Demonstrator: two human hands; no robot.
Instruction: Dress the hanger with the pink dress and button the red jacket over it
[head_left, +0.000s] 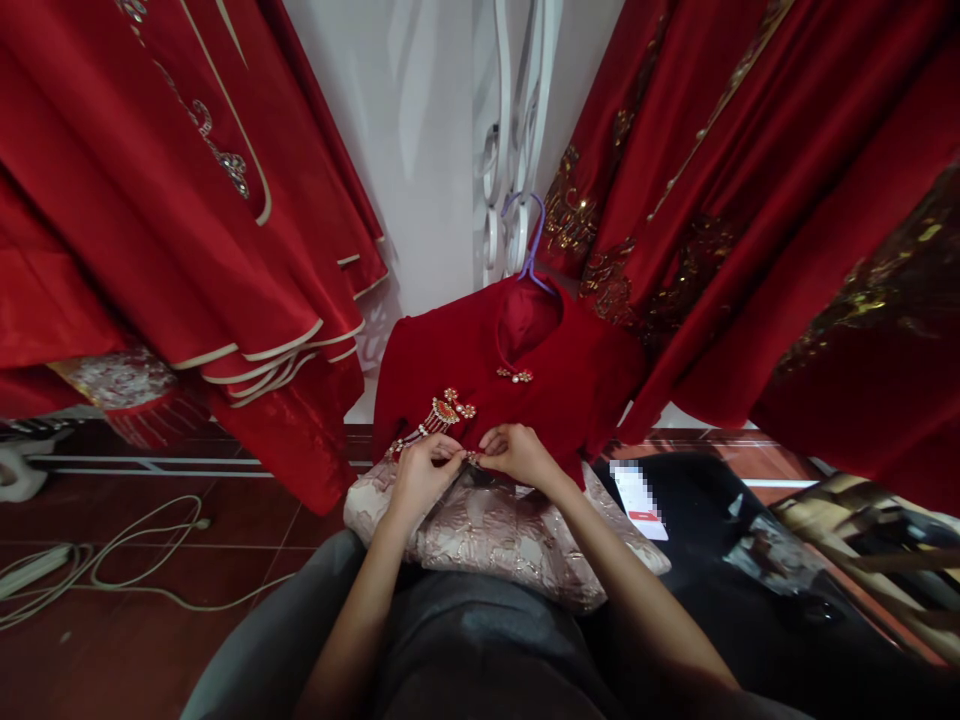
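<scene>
A dark red velvet-like garment (442, 350) hangs on a purple hanger (534, 240), its lower part spread over my lap. A small beaded fastener (516, 376) sits below its collar, and a gold brooch-like ornament (446, 410) with beaded tassels lies on its left side. My left hand (429, 475) pinches one side of another small beaded piece (472, 457) at the garment's front. From the other side my right hand (517, 455) pinches the same piece. The fingertips partly hide it. Under the garment, a pale pink brocade cushion (510, 545) rests on my lap.
Red garments (225, 230) with pale edging hang at the left, and sequined red ones (750, 230) at the right. A white scrolled metal stand (517, 130) rises behind. At right a black surface (697, 510) holds a clear plastic bag (776, 552). A white cable (150, 530) lies on the floor.
</scene>
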